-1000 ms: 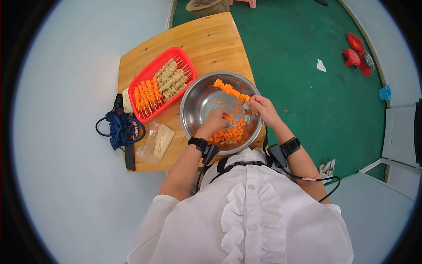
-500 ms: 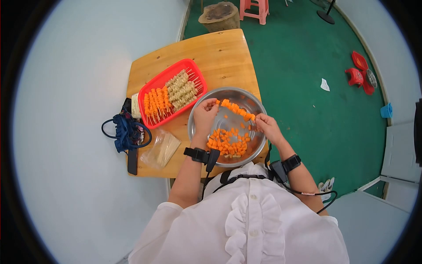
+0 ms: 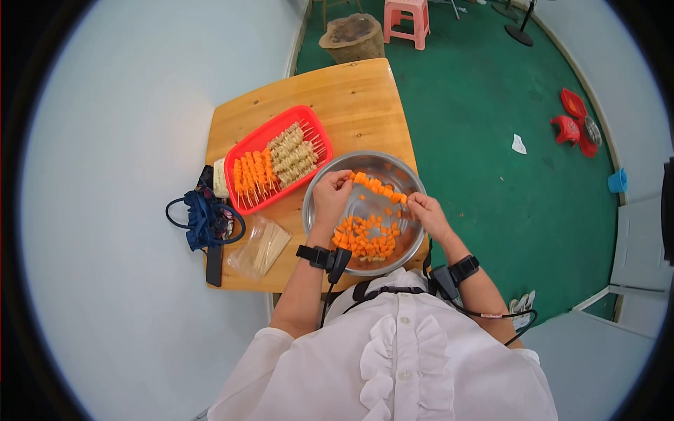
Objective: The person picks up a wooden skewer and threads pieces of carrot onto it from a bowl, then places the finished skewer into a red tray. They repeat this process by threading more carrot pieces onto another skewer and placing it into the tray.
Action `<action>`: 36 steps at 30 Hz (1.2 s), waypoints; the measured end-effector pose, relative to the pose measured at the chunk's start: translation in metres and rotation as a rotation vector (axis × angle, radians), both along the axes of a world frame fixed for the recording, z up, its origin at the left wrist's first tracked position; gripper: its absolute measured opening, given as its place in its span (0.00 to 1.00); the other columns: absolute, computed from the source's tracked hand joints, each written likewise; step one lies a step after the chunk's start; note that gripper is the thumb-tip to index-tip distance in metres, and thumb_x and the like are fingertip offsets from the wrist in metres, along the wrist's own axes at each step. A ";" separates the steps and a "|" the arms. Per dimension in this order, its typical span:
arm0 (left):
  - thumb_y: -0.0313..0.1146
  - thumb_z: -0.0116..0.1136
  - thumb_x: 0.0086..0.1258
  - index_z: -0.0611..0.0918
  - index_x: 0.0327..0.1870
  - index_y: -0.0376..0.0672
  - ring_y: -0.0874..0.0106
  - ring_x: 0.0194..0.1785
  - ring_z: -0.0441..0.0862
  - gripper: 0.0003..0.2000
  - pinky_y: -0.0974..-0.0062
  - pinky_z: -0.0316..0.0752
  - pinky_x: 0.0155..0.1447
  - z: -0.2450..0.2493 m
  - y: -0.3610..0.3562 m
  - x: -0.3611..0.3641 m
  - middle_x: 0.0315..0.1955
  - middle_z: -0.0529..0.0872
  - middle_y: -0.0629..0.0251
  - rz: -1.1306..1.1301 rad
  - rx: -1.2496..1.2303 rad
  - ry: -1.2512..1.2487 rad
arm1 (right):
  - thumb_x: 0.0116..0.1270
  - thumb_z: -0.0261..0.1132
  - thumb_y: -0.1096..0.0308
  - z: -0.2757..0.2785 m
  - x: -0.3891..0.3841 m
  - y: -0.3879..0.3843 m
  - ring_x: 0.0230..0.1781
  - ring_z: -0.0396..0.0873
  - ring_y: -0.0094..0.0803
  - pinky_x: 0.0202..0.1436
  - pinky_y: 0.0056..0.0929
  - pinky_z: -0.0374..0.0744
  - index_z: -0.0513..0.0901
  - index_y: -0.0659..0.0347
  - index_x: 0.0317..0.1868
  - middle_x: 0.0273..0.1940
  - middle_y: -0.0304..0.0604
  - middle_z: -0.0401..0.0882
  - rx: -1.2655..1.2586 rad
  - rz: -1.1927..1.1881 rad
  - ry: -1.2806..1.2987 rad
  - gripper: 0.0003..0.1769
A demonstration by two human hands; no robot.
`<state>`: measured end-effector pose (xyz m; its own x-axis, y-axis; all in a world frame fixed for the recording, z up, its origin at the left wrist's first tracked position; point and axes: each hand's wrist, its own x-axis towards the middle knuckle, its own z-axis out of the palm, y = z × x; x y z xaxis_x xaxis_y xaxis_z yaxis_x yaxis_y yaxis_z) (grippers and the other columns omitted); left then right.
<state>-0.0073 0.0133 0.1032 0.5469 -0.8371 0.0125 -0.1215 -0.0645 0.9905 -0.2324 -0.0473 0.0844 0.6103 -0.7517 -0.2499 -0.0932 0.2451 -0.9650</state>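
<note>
A skewer of orange carrot pieces [image 3: 377,186] is stretched between my two hands above a steel bowl [image 3: 311,217]. My left hand [image 3: 333,196] pinches its left end. At the other end, the fingers of my right hand [image 3: 427,212] are closed on the skewer by the last carrot piece. Loose cut carrot pieces [image 3: 366,237] lie in the bottom of the bowl, mostly toward my body. Beyond my left hand, a red tray [image 3: 306,112] holds orange skewers [image 3: 253,173] and pale, beige skewers [image 3: 293,152] side by side.
On the wooden table [image 3: 351,91] lie bare sticks in a plastic bag [image 3: 267,249]. A blue handbag [image 3: 203,217] and a dark phone-like object [image 3: 213,265] sit at the left edge. A wood stump [image 3: 352,38] and pink stool [image 3: 406,17] stand beyond the table.
The whole scene sits slightly lower in view, as the camera has tilted. Both hands keep hold of the carrot skewer, with little visible movement over the bowl.
</note>
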 end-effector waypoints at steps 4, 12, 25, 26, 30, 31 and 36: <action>0.22 0.55 0.58 0.80 0.38 0.32 0.81 0.30 0.77 0.08 0.84 0.72 0.34 0.003 -0.001 0.000 0.28 0.80 0.66 -0.016 -0.014 -0.041 | 0.64 0.53 0.68 -0.003 0.001 0.001 0.21 0.65 0.15 0.25 0.17 0.66 0.74 0.62 0.29 0.21 0.30 0.70 -0.021 -0.015 -0.004 0.09; 0.21 0.55 0.57 0.80 0.38 0.33 0.78 0.29 0.78 0.08 0.83 0.73 0.34 0.023 0.001 -0.006 0.28 0.80 0.63 -0.015 -0.016 -0.267 | 0.64 0.52 0.67 0.006 0.002 0.002 0.21 0.66 0.15 0.25 0.17 0.66 0.74 0.63 0.29 0.22 0.31 0.70 -0.029 -0.024 0.047 0.09; 0.18 0.53 0.58 0.80 0.37 0.32 0.78 0.30 0.78 0.08 0.84 0.72 0.34 0.021 0.002 -0.006 0.29 0.80 0.63 -0.079 -0.065 -0.437 | 0.64 0.52 0.69 0.008 0.002 0.003 0.24 0.67 0.16 0.27 0.18 0.68 0.73 0.63 0.29 0.24 0.31 0.71 -0.036 -0.021 0.045 0.08; 0.18 0.52 0.58 0.80 0.37 0.32 0.77 0.30 0.78 0.08 0.83 0.72 0.34 0.020 0.003 -0.006 0.29 0.80 0.62 -0.086 -0.065 -0.459 | 0.64 0.52 0.69 0.007 0.002 0.003 0.24 0.68 0.16 0.27 0.18 0.68 0.73 0.63 0.29 0.24 0.31 0.71 -0.039 -0.019 0.053 0.08; 0.19 0.53 0.55 0.80 0.35 0.34 0.67 0.29 0.78 0.07 0.76 0.72 0.32 0.015 0.002 -0.009 0.29 0.80 0.58 -0.067 -0.096 -0.444 | 0.64 0.52 0.69 0.000 0.001 0.001 0.24 0.68 0.16 0.27 0.18 0.68 0.73 0.63 0.29 0.25 0.31 0.71 -0.071 0.005 0.072 0.08; 0.19 0.53 0.55 0.80 0.35 0.34 0.67 0.29 0.78 0.08 0.76 0.72 0.32 0.015 0.002 -0.010 0.29 0.80 0.58 -0.061 -0.105 -0.435 | 0.64 0.52 0.68 0.002 0.001 0.001 0.24 0.68 0.17 0.27 0.18 0.68 0.73 0.63 0.30 0.24 0.31 0.71 -0.069 -0.004 0.069 0.08; 0.19 0.51 0.57 0.80 0.38 0.33 0.68 0.30 0.78 0.09 0.76 0.72 0.33 0.024 0.000 -0.016 0.32 0.79 0.58 -0.081 -0.092 -0.479 | 0.66 0.51 0.68 -0.001 -0.001 0.001 0.24 0.68 0.17 0.27 0.18 0.68 0.73 0.63 0.30 0.24 0.31 0.70 -0.076 -0.016 0.073 0.09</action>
<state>-0.0231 0.0131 0.1271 0.3947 -0.8602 0.3228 -0.5660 0.0491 0.8230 -0.2334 -0.0462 0.0833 0.5801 -0.7798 -0.2354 -0.1606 0.1738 -0.9716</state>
